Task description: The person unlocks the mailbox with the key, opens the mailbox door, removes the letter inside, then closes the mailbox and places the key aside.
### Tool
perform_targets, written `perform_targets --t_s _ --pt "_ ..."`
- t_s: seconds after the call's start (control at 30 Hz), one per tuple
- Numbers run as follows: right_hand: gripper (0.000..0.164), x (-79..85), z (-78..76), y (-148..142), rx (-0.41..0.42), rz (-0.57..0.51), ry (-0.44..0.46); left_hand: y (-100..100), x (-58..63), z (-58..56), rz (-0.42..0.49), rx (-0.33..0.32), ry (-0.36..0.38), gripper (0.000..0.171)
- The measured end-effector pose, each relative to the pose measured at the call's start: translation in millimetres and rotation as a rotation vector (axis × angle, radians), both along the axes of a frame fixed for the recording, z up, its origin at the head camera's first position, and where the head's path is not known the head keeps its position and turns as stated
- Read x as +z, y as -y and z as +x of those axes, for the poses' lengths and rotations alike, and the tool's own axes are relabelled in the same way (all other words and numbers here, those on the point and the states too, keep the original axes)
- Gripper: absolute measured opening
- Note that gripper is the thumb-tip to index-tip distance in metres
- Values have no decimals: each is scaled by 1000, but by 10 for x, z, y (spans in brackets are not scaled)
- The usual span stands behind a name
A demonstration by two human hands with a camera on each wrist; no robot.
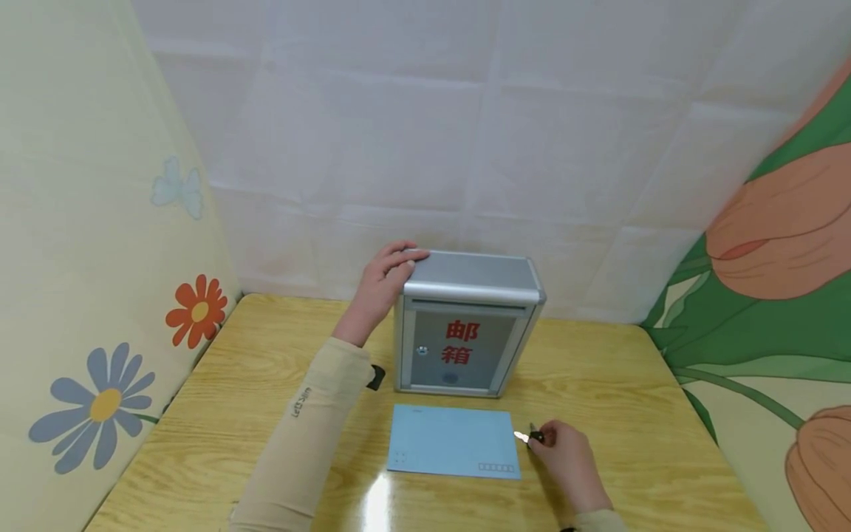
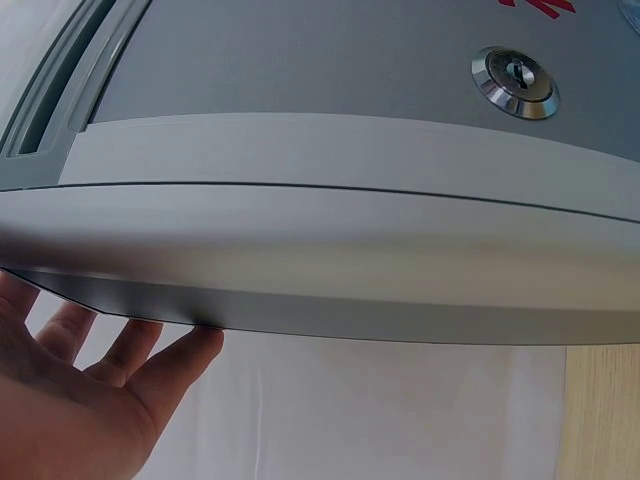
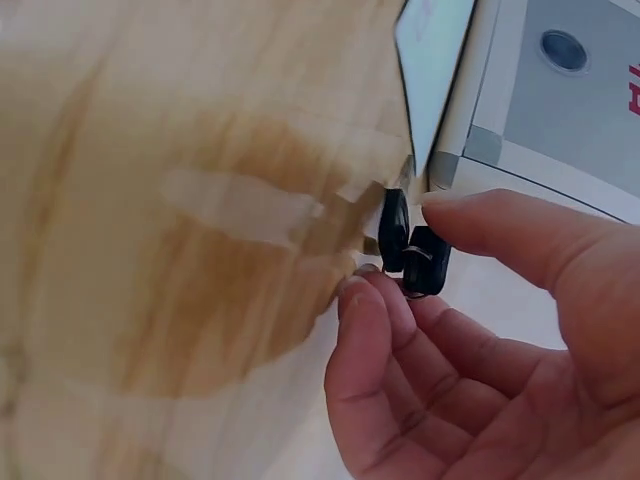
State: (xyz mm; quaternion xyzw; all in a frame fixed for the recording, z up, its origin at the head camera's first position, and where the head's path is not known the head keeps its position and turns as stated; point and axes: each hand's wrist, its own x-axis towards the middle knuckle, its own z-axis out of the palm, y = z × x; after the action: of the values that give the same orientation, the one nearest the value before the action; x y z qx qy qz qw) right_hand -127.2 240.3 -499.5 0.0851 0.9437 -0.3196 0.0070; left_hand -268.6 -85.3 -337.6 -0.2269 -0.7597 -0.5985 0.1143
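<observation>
A grey metal mailbox [image 1: 495, 347] with red characters and a round keyhole lock [image 2: 515, 82] on its front stands upright on the table. My left hand [image 1: 382, 284] rests on its top left edge, and in the left wrist view the fingertips touch the box with fingers spread. Low on the right, my right hand [image 1: 565, 458] pinches a pair of black-headed keys [image 3: 395, 230] on a small ring between thumb and fingers. A light blue envelope [image 1: 452, 440] lies flat before the mailbox, just left of the keys.
The wood-grain table [image 1: 598, 377] extends on both sides of the mailbox. Behind it hangs a creased white cloth [image 1: 412, 148], and flower-printed panels [image 1: 80, 258] flank the table left and right. A slot [image 1: 465, 306] runs along the mailbox front near the top.
</observation>
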Motion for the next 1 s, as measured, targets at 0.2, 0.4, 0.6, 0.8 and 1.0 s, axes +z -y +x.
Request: perform_targets --t_s 0.2,0.4,0.6,0.8,1.0 --pt "25 -28 12 1 -8 19 38 -3 -6 -14 5 -3 -7 32" --pt "32 -23 33 19 -14 26 35 -1 -12 -23 -2 4 -11 34" --pt "43 70 86 89 -72 25 41 6 -36 -21 -36 25 -11 37" --pt "42 233 184 171 -46 66 -58 32 -37 -11 -80 35 -32 41" --pt "39 337 252 257 30 92 -192 81 104 256 -81 56 -25 43"
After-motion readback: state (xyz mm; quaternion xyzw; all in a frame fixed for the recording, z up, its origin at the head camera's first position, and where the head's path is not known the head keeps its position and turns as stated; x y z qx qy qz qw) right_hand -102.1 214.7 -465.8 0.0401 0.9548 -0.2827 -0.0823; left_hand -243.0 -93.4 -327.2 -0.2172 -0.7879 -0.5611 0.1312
